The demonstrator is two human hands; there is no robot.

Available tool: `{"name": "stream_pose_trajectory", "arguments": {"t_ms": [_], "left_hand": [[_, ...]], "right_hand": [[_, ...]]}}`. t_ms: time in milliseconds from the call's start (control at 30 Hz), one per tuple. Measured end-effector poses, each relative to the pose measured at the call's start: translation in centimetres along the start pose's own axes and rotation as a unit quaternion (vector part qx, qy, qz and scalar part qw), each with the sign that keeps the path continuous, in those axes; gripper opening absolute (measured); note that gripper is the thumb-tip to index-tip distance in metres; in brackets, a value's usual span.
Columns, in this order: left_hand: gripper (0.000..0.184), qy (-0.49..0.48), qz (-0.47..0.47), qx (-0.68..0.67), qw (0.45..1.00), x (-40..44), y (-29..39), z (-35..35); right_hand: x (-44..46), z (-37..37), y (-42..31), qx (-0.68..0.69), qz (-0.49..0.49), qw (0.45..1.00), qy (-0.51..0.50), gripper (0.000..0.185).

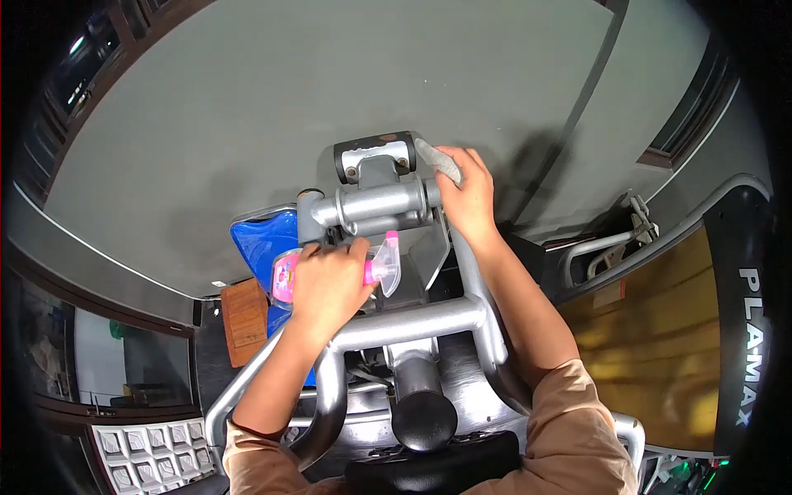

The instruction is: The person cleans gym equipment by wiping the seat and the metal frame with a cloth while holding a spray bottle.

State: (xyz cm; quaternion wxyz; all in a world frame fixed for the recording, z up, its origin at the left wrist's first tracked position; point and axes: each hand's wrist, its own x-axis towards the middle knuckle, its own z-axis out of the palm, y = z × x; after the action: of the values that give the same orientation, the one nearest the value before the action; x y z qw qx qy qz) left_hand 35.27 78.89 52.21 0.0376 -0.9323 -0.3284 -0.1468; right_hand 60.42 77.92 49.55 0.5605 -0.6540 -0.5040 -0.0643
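Observation:
In the head view, my left hand (330, 285) is wrapped round a clear spray bottle (283, 277) with a pink label and a pink-and-clear spray head, lying sideways over a silver exercise machine (412, 322). My right hand (469, 194) holds a grey cloth (439, 160) against the right end of the machine's upper crossbar. Just left of the cloth is a silver and black padded part (375, 157). Part of the cloth is hidden under my right fingers.
A blue panel (264, 239) and a brown wooden board (244, 322) are at the left. Below are a round black pad (424, 421) and a black seat (433, 466). A yellow panel marked PLAMAX (660, 330) stands at the right. Behind is a grey wall (330, 74).

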Motion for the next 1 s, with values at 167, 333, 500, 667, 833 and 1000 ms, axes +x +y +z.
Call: {"name": "stream_pose_trajectory", "arguments": {"t_ms": [167,333,500,667,833,1000], "left_hand": [[0.034,-0.024,0.053,0.040,0.998,1.2,0.4,0.6],[0.035,-0.026,0.047,0.044,0.998,1.6,0.6,0.5],[0.039,0.021,0.048,-0.001,0.999,1.1,0.3,0.8],[0.041,0.065,0.069,0.009,0.996,0.3,0.4,1.0],[0.043,0.097,0.070,0.000,0.993,-0.3,0.1,1.3],[0.041,0.109,0.062,-0.007,0.992,-0.4,0.1,1.5]], "right_hand": [[-0.1,-0.1,-0.1,0.012,0.012,1.000,-0.013,0.028],[-0.1,-0.1,-0.1,0.012,0.013,1.000,-0.015,0.029],[-0.5,-0.1,-0.2,-0.007,0.007,0.999,-0.041,0.032],[-1.9,0.4,-1.5,-0.246,-0.263,0.920,-0.158,0.032],[-1.0,-1.1,-0.7,-0.239,-0.299,0.895,-0.227,0.036],[-2.1,-0.3,-1.2,-0.281,-0.336,0.871,-0.221,0.018]]}}
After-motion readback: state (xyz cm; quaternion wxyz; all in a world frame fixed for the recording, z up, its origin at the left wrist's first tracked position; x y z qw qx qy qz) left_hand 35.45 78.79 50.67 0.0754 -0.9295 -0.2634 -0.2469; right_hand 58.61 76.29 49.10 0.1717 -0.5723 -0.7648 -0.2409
